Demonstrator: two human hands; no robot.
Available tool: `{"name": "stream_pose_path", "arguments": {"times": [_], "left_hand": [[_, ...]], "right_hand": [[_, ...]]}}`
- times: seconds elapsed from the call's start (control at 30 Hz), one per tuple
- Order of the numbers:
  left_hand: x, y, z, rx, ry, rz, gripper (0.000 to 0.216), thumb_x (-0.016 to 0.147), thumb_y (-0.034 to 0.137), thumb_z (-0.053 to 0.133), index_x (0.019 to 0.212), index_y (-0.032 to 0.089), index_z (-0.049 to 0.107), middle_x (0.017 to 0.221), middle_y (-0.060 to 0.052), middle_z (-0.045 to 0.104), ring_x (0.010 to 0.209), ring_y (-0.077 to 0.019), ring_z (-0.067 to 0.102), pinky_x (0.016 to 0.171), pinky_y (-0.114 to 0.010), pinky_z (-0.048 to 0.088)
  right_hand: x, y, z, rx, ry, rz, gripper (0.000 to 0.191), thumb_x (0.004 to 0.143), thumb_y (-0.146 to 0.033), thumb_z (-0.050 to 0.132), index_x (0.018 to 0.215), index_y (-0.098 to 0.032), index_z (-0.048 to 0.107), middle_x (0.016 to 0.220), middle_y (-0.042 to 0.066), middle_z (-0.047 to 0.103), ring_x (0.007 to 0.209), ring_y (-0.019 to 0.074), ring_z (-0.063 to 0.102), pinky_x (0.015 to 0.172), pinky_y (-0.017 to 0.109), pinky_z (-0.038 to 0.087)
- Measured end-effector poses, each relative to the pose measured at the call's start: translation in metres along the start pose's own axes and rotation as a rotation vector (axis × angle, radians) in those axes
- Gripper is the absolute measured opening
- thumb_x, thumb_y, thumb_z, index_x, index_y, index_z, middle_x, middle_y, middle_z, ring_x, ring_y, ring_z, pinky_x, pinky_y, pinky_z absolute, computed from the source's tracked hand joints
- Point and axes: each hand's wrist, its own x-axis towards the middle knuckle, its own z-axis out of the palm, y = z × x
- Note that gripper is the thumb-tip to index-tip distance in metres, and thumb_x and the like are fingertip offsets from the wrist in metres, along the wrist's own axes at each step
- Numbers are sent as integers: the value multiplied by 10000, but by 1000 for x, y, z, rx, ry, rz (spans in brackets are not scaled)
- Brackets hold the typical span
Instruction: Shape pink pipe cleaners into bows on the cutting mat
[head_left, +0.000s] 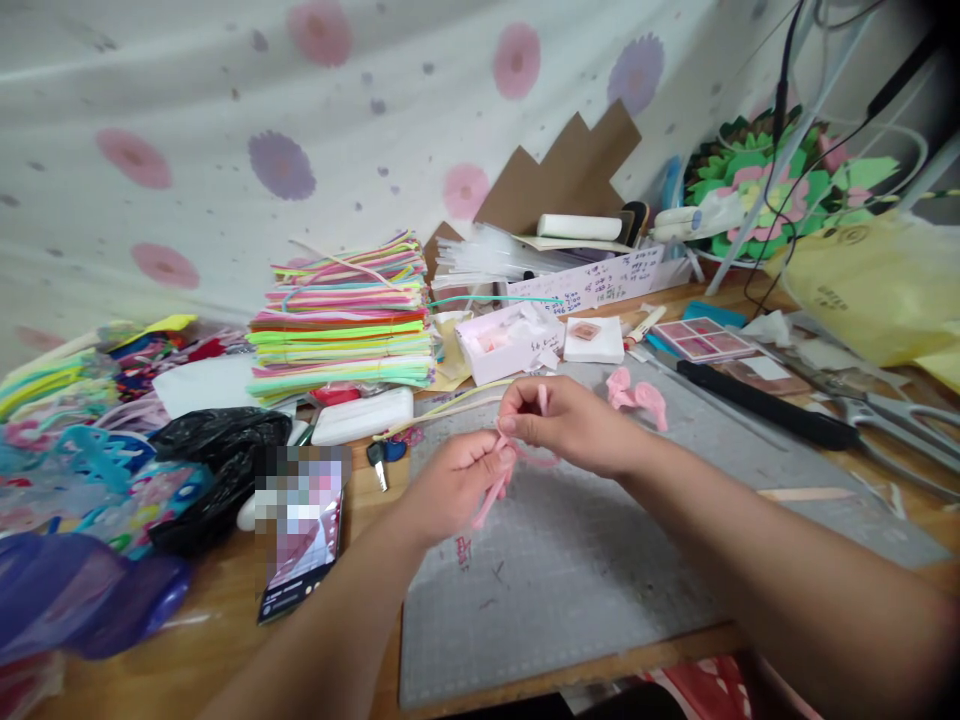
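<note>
Both my hands meet over the grey cutting mat and pinch the same thin pink strip. My left hand is closed on its lower part, and the strip's loose ends hang down below the fingers. My right hand is closed on the upper part, with a short pink end sticking up between thumb and forefinger. Two small folded pink pieces lie on the mat just beyond my right hand.
A tall stack of coloured strips stands behind the mat. A phone, a black bag, keys and a white case lie left. Small white boxes, a black tool and scissors sit right.
</note>
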Motion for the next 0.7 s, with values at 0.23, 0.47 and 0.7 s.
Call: {"name": "stream_pose_path", "arguments": {"times": [0.23, 0.47, 0.7], "left_hand": [[0, 2, 1, 111, -13, 3, 373, 871, 409, 379, 596, 173, 467, 455, 56, 384, 382, -77, 360, 412, -213, 255], [-1, 5, 5, 154, -43, 110, 395, 901, 378, 360, 605, 158, 503, 540, 31, 435, 508, -94, 418, 533, -229, 336], [0, -3, 4, -12, -97, 110, 393, 918, 405, 328, 676, 150, 504, 660, -31, 552, 640, -144, 552, 594, -267, 388]], "right_hand": [[1, 0, 2, -42, 48, -25, 133, 759, -232, 574, 662, -158, 521, 563, -33, 489, 520, 87, 421, 480, 217, 311], [6, 7, 6, 363, 364, -87, 197, 810, -294, 529, 665, -166, 492, 593, -34, 501, 551, 83, 442, 565, 235, 351], [6, 4, 12, 451, 447, -27, 216, 818, -294, 511, 644, -179, 460, 496, -54, 474, 418, 81, 451, 436, 219, 351]]}}
